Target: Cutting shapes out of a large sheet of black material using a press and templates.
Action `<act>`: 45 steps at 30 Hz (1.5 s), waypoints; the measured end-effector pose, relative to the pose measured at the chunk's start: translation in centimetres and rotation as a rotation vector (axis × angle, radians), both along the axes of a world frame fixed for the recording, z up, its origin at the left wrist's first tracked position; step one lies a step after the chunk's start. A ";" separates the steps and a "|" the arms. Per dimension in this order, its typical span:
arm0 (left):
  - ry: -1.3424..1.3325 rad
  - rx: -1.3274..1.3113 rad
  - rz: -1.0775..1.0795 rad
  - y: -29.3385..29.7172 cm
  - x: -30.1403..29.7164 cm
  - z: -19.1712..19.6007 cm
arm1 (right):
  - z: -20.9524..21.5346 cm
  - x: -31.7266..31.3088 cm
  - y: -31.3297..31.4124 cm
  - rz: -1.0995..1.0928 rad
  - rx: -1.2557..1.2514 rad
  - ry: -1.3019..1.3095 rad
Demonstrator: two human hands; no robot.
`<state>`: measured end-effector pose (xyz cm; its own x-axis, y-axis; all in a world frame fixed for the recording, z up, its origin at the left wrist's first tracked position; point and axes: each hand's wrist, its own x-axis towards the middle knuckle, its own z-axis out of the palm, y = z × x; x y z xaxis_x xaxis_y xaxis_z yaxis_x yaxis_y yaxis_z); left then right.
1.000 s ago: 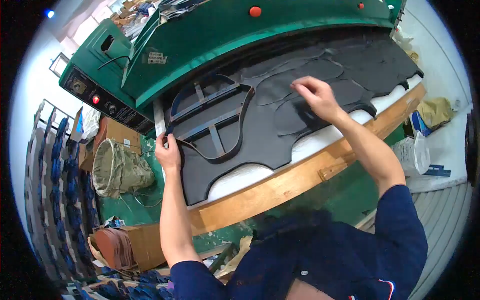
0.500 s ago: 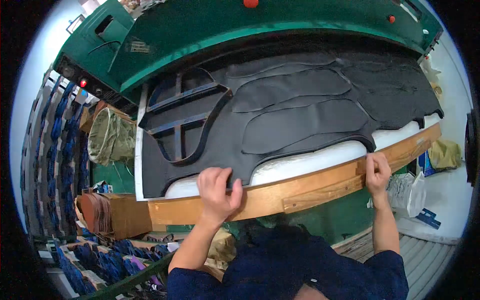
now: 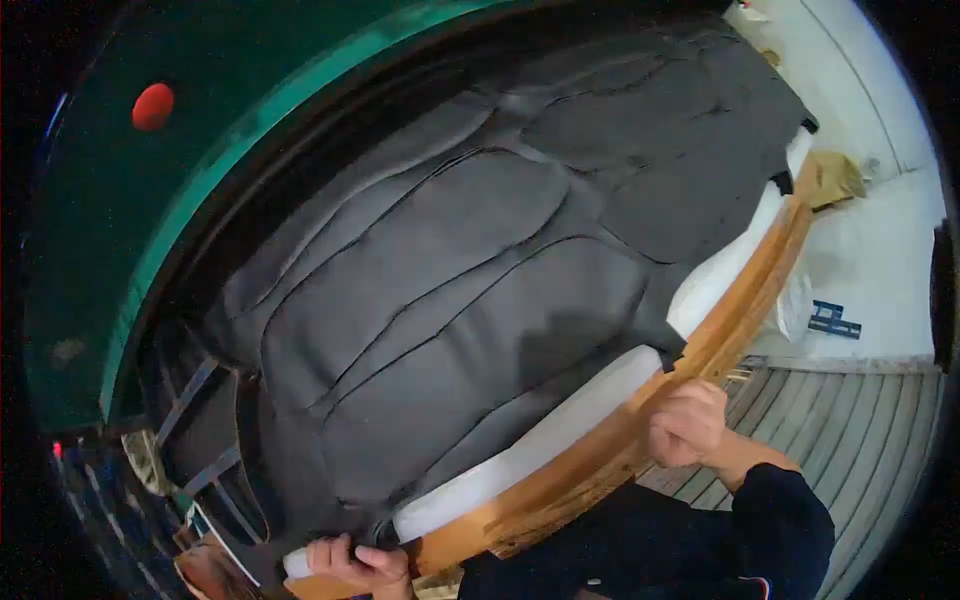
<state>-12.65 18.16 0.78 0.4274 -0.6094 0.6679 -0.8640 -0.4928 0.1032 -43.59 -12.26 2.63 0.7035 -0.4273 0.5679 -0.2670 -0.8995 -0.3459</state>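
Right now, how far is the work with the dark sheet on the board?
Done: the dark cut sheet lies spread over the white pad. In hand: the left hand grips the wooden board at its near corner, and the right hand holds its front edge. Left: the cut pieces remain in the sheet.

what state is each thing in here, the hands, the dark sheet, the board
left hand: closed on the board's near-left end
right hand: gripping the wooden board's edge
dark sheet: spread flat, cut lines showing
white pad: under the sheet, edge exposed
wooden board: beneath the pad
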 end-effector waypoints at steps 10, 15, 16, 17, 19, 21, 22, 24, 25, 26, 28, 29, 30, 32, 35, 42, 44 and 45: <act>-0.077 -0.121 -0.031 -4.8 4.3 -1.5 | -1.2 3.6 -3.0 -0.034 -0.086 -0.160; -0.079 -0.178 -0.027 -8.8 7.6 -1.9 | -1.1 7.3 -5.5 -0.009 -0.126 -0.262; -0.076 -0.200 -0.002 -10.1 7.9 -2.0 | -1.1 7.4 -6.0 -0.025 -0.119 -0.251; -0.080 -0.262 -0.041 -11.3 8.8 -2.1 | -1.1 7.8 -6.6 -0.043 -0.121 -0.240; -0.051 -0.250 -0.036 -12.9 9.4 -1.6 | -1.2 8.9 -7.5 -0.057 -0.103 -0.264; -0.059 -0.261 -0.035 -13.6 11.4 -1.6 | -2.5 10.9 -8.6 0.005 -0.106 -0.280; -0.093 -0.275 -0.042 -14.3 12.6 -1.3 | -2.2 12.1 -9.4 0.000 -0.098 -0.271; -0.079 -0.289 -0.018 -15.6 14.7 -0.9 | -2.1 14.5 -11.1 -0.023 -0.064 -0.241; -0.074 -0.296 -0.029 -16.1 15.8 -0.6 | -2.1 15.7 -11.6 -0.002 -0.076 -0.247; -0.081 -0.309 -0.012 -16.4 16.6 -0.5 | -2.0 16.7 -12.1 -0.008 -0.064 -0.247; -0.066 -0.335 -0.034 -17.1 17.0 -1.1 | -3.1 16.8 -12.4 -0.061 -0.053 -0.192; -0.067 -0.341 -0.036 -17.1 17.3 -1.3 | -3.6 16.8 -12.3 -0.062 -0.058 -0.194; -0.062 -0.338 -0.046 -17.1 17.4 -1.2 | -3.2 16.8 -12.0 -0.042 -0.035 -0.189; -0.011 -0.325 -0.044 -17.2 17.3 -1.2 | -2.9 16.7 -11.9 -0.026 0.047 -0.170; 0.003 -0.366 -0.077 -16.9 18.1 -1.1 | -2.7 17.7 -11.7 -0.012 -0.025 -0.147; 0.073 -0.312 -0.184 -18.1 17.7 -0.8 | -2.2 16.2 -12.5 -0.041 0.003 -0.119; 0.076 -0.272 -0.182 -17.3 17.7 0.2 | -1.5 16.7 -12.6 0.016 0.033 -0.062; 0.106 -0.251 -0.170 -16.8 17.9 0.3 | -1.5 16.7 -12.9 0.052 0.031 -0.009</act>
